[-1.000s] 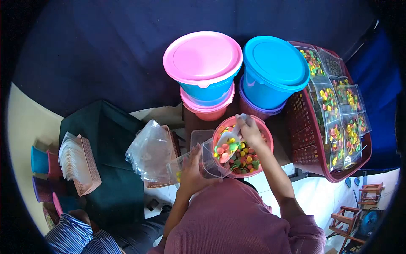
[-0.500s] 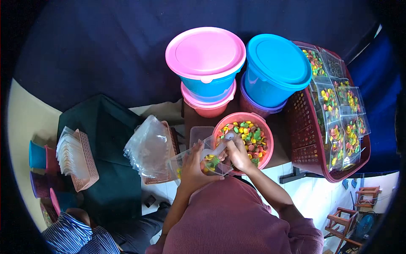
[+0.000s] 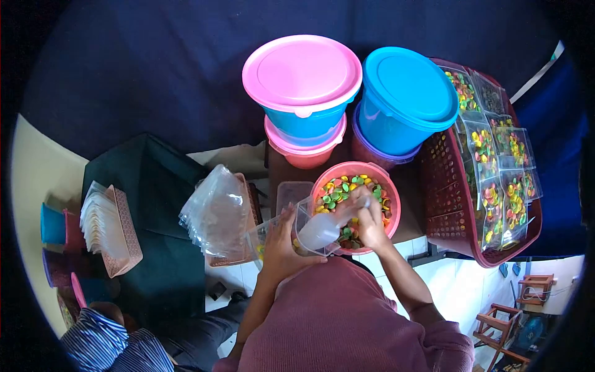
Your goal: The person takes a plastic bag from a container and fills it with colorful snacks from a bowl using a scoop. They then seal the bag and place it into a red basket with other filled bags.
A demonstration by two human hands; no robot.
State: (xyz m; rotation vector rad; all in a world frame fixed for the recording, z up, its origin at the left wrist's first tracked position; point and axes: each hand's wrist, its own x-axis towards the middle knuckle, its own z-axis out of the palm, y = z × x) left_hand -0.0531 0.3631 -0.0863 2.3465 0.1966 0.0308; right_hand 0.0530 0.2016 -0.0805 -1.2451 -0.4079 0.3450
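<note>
- Dark blue cloth backs a crowded low counter (image 3: pixel 279 170), with pale floor tiles showing below it.
- Left hand (image 3: pixel 282 245) is curled around a clear plastic bag (image 3: pixel 273 234), fingers closed on its mouth to hold it open; it has stayed in place over the last second.
- Right hand (image 3: pixel 372 220) grips the handle of a translucent white scoop (image 3: pixel 319 230). A second ago the scoop was digging in the bowl; half a second ago it was tipped at the bag, and now its rounded cup lies against the bag's mouth while the hand rests over the bowl's near rim.
- Pink bowl (image 3: pixel 356 169), round and smooth plastic, holds small flat discs (image 3: pixel 338 192) in yellow, green, orange and pink; it sits just right of the bag.
- Behind it stand round tubs: a blue one with a glossy pink lid (image 3: pixel 302 71) stacked on a pink one, and a blue tub with a blue lid (image 3: pixel 409 87) on a purple one.
- Perforated maroon basket (image 3: pixel 443 192) at right carries sealed clear bags of the same discs.
- Limp empty bags (image 3: pixel 217 214) lie piled in a lattice tray at left.
- Another person's striped sleeve (image 3: pixel 114 347) shows at lower left.
</note>
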